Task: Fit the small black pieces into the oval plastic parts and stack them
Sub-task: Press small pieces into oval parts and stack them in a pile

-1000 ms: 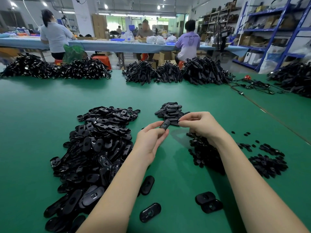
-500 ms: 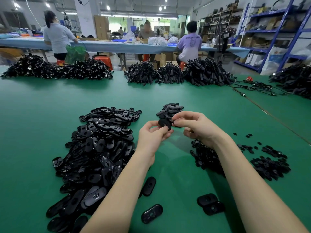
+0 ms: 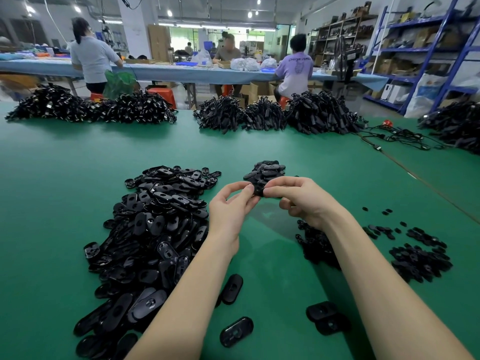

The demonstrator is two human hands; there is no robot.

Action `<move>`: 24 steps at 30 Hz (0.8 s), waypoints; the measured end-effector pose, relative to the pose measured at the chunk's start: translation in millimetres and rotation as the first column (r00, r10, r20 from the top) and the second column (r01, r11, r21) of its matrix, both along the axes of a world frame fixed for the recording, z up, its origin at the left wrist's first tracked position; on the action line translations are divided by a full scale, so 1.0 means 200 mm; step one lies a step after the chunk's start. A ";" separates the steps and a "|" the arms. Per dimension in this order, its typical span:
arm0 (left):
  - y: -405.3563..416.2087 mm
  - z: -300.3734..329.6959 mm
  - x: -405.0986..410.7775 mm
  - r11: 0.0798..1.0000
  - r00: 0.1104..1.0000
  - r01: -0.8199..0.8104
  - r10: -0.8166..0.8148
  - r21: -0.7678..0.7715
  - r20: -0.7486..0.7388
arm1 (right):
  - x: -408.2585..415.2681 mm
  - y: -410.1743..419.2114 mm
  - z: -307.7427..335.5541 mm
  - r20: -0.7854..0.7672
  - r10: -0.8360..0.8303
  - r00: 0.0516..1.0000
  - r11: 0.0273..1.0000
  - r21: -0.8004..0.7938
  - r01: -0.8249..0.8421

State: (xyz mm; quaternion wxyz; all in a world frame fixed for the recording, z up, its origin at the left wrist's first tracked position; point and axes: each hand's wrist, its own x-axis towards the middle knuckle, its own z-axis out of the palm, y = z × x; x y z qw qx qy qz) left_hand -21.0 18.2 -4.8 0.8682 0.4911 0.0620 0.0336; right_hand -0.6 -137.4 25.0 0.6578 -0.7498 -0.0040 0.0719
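**Two-Hand Grip on One Oval Part Above the Table**

The left hand (image 3: 228,211) and the right hand (image 3: 298,198) meet above the green table (image 3: 52,178). Both pinch a single black oval part (image 3: 258,189) between thumb and fingertips; the digits are closed on it from either side. Most of the part is covered, so whether a small piece sits in it cannot be told.

Just beyond the grip lies the small stack of oval parts (image 3: 267,170). To the left of the grip spreads the large heap of loose oval parts (image 3: 155,229). Below the right wrist and to the right of the grip lie the small black pieces (image 3: 418,258) in two low heaps. Nearer than the grip, between the forearms, several single ovals (image 3: 236,331) rest flat on the table.
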 end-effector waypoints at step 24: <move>-0.01 -0.01 -0.01 0.983 0.993 0.009 -0.031 0.184 0.116 | 0.00 0.01 0.00 0.076 -0.119 0.990 0.973 -0.189 0.132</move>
